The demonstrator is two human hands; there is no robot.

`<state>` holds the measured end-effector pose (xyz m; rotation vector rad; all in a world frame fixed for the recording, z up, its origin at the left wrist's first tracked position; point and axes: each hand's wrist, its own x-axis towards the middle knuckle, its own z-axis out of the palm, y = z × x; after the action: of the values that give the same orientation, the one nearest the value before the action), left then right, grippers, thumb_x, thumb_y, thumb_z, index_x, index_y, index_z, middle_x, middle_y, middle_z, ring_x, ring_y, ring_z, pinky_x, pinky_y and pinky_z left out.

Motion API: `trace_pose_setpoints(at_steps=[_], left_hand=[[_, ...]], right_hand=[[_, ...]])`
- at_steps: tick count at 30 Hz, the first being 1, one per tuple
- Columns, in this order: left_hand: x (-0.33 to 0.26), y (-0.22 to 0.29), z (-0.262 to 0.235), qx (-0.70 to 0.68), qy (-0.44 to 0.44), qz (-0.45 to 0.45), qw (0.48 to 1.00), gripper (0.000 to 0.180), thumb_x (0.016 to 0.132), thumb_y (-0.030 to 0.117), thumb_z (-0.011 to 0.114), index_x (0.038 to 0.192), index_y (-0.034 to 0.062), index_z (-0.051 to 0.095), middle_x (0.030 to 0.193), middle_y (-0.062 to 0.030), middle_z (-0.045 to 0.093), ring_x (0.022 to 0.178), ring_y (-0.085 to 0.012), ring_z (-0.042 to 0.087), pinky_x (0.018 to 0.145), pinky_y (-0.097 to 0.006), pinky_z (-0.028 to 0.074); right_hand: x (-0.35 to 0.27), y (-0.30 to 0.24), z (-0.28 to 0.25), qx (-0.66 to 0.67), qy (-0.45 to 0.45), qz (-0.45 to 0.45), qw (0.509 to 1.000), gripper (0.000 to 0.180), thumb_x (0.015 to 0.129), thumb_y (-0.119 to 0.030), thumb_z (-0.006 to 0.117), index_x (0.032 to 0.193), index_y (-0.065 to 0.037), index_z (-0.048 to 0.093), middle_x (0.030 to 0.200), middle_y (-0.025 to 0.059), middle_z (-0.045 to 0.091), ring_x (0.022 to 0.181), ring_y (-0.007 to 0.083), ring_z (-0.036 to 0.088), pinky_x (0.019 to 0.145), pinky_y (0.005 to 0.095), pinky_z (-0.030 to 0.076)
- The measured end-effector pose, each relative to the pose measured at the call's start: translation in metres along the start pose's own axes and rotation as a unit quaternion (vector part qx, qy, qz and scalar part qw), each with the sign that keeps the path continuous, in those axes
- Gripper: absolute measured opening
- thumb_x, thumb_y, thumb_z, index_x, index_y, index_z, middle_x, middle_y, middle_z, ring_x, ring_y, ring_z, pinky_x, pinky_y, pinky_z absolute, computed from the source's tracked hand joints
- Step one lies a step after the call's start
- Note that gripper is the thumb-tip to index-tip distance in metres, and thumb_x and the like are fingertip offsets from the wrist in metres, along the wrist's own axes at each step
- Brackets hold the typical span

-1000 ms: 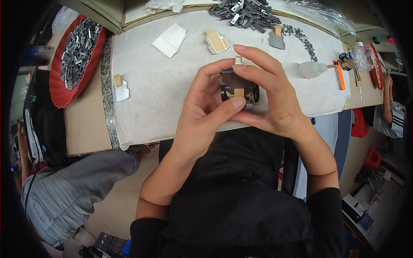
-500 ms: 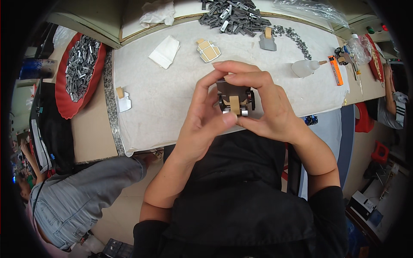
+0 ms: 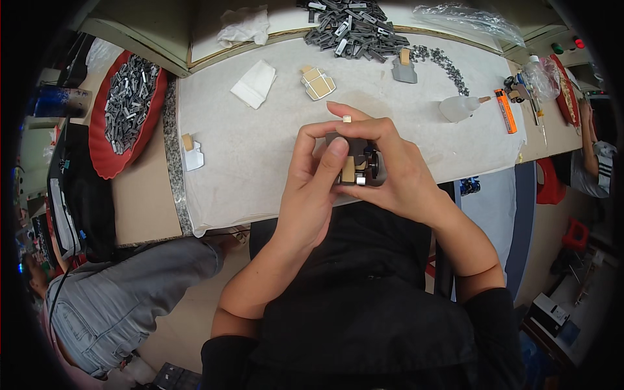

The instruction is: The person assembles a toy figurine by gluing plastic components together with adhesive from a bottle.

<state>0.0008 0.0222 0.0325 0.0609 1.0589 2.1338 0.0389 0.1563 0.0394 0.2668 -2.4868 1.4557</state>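
Observation:
Above the near part of the white-covered table, both my hands are closed round a small dark wheeled piece [image 3: 357,148] that looks like part of a toy car. It has a tan strip [image 3: 349,170], round black wheels on its right side and a shiny metal bit below. My left hand [image 3: 305,185] grips the left side, its thumb lying across the dark face. Fingers of my right hand [image 3: 408,170] wrap the top and right, with the thumb underneath. A small pale tip [image 3: 347,119] pokes out above the fingers. Much of the piece is hidden.
Beyond my hands lie a tan-and-white piece [image 3: 317,83], a grey tabbed piece [image 3: 404,71] and a pile of grey parts [image 3: 351,29]. A squeeze bottle [image 3: 458,108] and orange box [image 3: 506,110] are at right. At left are a red tray [image 3: 99,148] and a seated person [image 3: 140,292].
My left thumb has moved up from the lower end of the piece onto its dark face. The piece has turned a little, and a pale tip now shows above my fingers.

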Motion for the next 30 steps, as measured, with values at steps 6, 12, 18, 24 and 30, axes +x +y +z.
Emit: trace_pose_setpoints(at_steps=[6,12,18,24,30], left_hand=[[0.001,-0.001,-0.003,0.056,-0.010,-0.001,0.998,0.027,0.091,0.020,0.046,0.115,0.0104,0.039,0.096,-0.0046,0.053,0.089,-0.0105,0.055,0.073,-0.028,0.049],[0.002,0.004,0.001,0.061,-0.013,0.006,0.998,0.024,0.090,0.020,0.048,0.112,0.0122,0.041,0.102,-0.0055,0.051,0.090,-0.0111,0.053,0.071,-0.026,0.047],[0.003,0.004,0.002,0.058,0.005,0.017,0.998,0.032,0.094,0.033,0.033,0.118,0.0112,0.038,0.110,-0.0056,0.047,0.095,-0.0121,0.052,0.077,-0.028,0.048],[0.002,0.007,-0.002,0.021,-0.027,-0.026,0.999,0.025,0.090,0.013,0.046,0.115,0.0109,0.040,0.112,-0.0040,0.043,0.099,-0.0127,0.049,0.078,-0.028,0.048],[0.006,0.006,-0.011,0.085,-0.063,-0.022,0.994,0.037,0.087,0.007,0.049,0.121,0.0115,0.034,0.113,-0.0114,0.045,0.101,-0.0173,0.051,0.082,-0.031,0.049]], right_hand=[[-0.002,0.004,0.002,-0.034,0.015,-0.032,0.999,0.059,0.061,-0.006,0.075,0.109,-0.007,0.040,0.121,0.0156,0.049,0.102,0.0302,0.055,0.080,0.0336,0.049],[-0.003,0.009,0.007,-0.025,0.065,-0.050,0.996,0.057,0.061,-0.005,0.072,0.110,-0.009,0.043,0.114,0.0116,0.052,0.095,0.0310,0.057,0.073,0.0342,0.050],[0.001,0.015,0.012,-0.029,0.059,-0.089,0.994,0.058,0.060,-0.007,0.074,0.109,-0.010,0.043,0.113,0.0136,0.052,0.091,0.0313,0.059,0.072,0.0341,0.051],[-0.004,0.029,0.013,0.041,0.070,-0.091,0.993,0.058,0.062,-0.010,0.076,0.109,-0.009,0.042,0.115,0.0147,0.052,0.090,0.0299,0.060,0.071,0.0319,0.052],[-0.002,0.035,0.016,0.051,0.089,-0.125,0.987,0.061,0.061,-0.010,0.077,0.110,-0.009,0.041,0.115,0.0155,0.052,0.091,0.0288,0.061,0.071,0.0320,0.052]])
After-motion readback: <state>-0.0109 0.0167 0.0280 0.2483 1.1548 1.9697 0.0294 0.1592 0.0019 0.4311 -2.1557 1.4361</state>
